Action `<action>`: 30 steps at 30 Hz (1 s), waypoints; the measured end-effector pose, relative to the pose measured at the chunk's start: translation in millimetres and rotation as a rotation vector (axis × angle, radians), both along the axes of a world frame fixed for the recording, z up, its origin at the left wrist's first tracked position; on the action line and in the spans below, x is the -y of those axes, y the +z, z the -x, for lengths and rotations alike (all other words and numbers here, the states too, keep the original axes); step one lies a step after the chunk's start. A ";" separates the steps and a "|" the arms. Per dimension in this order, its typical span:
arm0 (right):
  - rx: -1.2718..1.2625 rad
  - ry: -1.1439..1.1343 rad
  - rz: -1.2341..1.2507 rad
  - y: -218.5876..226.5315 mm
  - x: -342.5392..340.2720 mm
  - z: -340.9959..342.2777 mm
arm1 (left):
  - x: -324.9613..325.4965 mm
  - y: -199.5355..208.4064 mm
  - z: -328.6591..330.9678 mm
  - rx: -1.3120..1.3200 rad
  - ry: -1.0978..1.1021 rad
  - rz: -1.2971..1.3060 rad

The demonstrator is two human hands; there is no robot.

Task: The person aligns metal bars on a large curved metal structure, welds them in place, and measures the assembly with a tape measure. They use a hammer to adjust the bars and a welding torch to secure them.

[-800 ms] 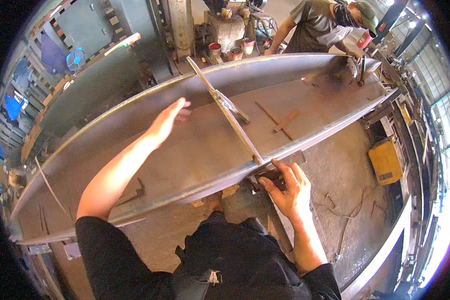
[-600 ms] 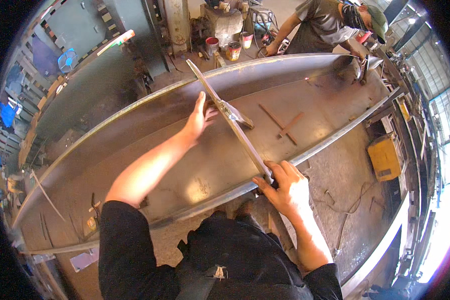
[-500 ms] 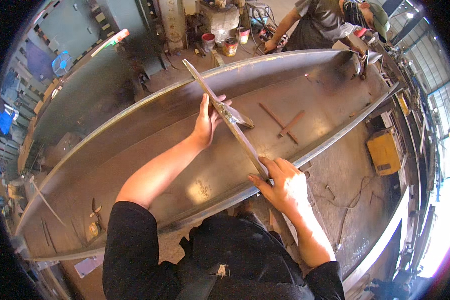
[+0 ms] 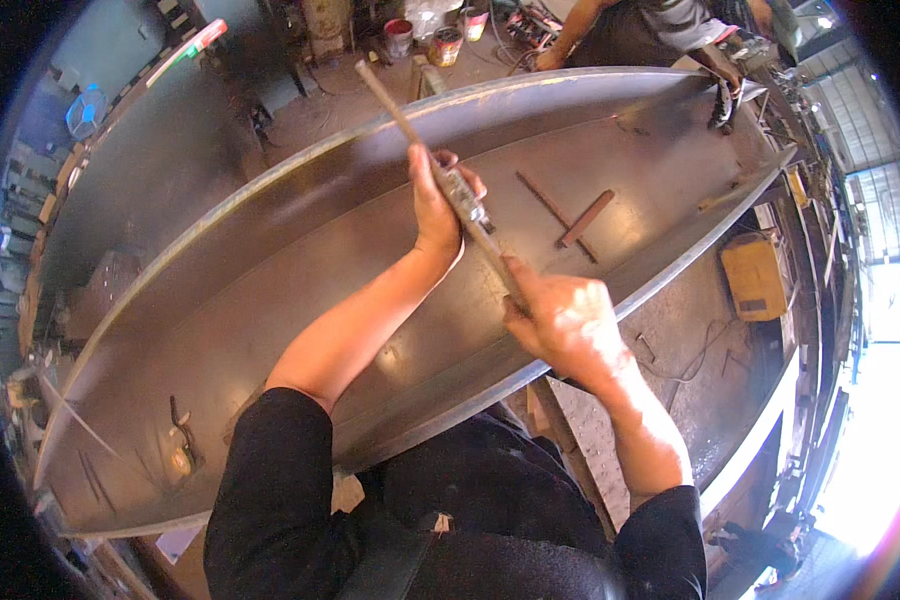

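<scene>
Both my hands hold a long, narrow metal bar slantwise above a large steel channel with upright side walls. My left hand is wrapped round the bar near its middle, beside a rough, lumpy joint that looks like weld. The bar's near end sits in the closed fingers of my right hand, above the channel's near wall. The far end of the bar reaches over the far wall. On the channel floor, a thin rusty strip lies crossed with a short rusty flat piece.
A co-worker's hand holds a dark tool at the channel's far right end. Paint buckets stand beyond the far wall. On the right are a yellow box and a cable. Pliers-like tools lie at the channel's left end.
The bar has been turned about its length, so its side piece no longer sticks out to the right. My right hand has lifted with its end from the channel's near edge.
</scene>
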State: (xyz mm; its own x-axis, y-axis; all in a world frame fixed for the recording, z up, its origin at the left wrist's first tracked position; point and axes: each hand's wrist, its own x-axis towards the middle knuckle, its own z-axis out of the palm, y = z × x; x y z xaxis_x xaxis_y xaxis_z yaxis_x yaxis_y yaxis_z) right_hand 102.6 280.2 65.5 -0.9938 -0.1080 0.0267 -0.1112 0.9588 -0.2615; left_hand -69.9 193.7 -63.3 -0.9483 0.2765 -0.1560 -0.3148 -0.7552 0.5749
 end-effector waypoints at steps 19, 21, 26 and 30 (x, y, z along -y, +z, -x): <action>0.024 -0.007 0.294 10.3 51.2 -2.9 | 94.2 12.0 -10.9 -0.134 -0.029 0.339; 0.035 -0.023 0.287 9.6 51.7 -3.4 | 94.7 13.2 -11.4 -0.138 -0.035 0.332; 0.039 -0.035 0.315 8.1 50.8 -7.1 | 92.8 16.6 -15.1 -0.131 -0.053 0.338; 0.045 -0.038 0.329 13.7 57.3 -8.8 | 91.9 26.8 -17.5 -0.112 -0.052 0.289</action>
State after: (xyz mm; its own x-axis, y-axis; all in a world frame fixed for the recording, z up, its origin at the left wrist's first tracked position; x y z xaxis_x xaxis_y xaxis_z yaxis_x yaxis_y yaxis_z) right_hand 111.4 222.9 79.2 -0.9979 -0.0643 0.0098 -0.0587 0.8254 -0.5614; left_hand -52.4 101.8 -36.5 -0.9498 0.2843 -0.1305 -0.2710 -0.5397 0.7970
